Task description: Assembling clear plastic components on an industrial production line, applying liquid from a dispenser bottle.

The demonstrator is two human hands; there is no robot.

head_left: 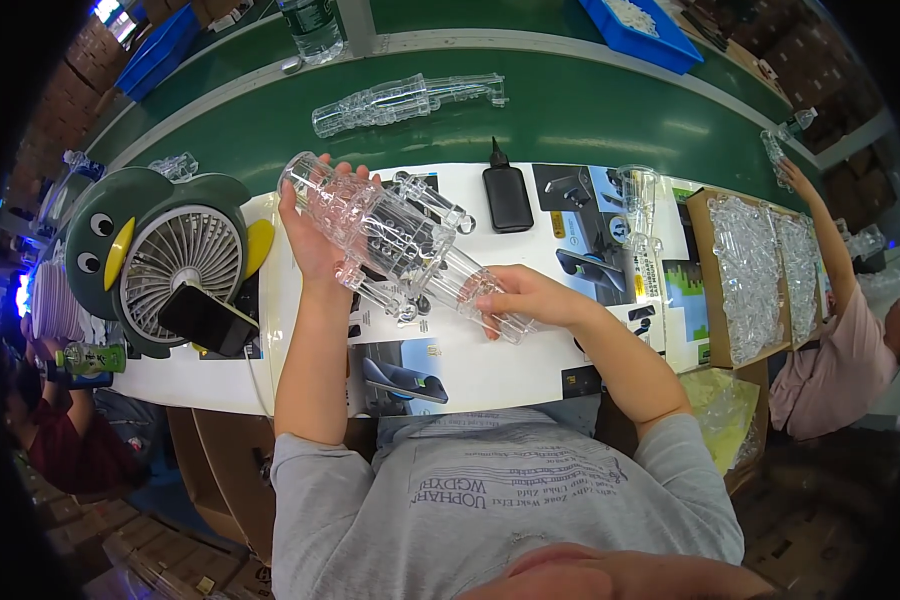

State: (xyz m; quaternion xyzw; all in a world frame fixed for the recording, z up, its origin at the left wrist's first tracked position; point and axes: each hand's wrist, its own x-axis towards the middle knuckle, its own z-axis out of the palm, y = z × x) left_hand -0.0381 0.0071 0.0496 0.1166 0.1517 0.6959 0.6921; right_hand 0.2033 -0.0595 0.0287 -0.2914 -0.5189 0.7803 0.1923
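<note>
Both hands hold a long clear plastic assembly (395, 235), tilted across my front from upper left to lower right. It has a wide round tube at one end, clear fittings along both sides and a narrower end. My left hand (315, 240) cups the wide end from below, its fingertips showing behind it. My right hand (535, 298) grips the narrow end, thumb on top. Just beyond stands or lies a black squeeze bottle (509, 198) with a pointed nozzle. A similar clear plastic piece (390, 105) lies on the green belt (590, 110). Another clear tubular part (638, 205) is on the worktop to the right.
At left is a green bird-shaped fan (185, 265) with a phone (208, 320) leaning against it. A cardboard tray (712, 290) of clear parts sits at right, near a co-worker's arm (828, 220). Blue bins (640, 35) and a water bottle (313, 30) are beyond the belt.
</note>
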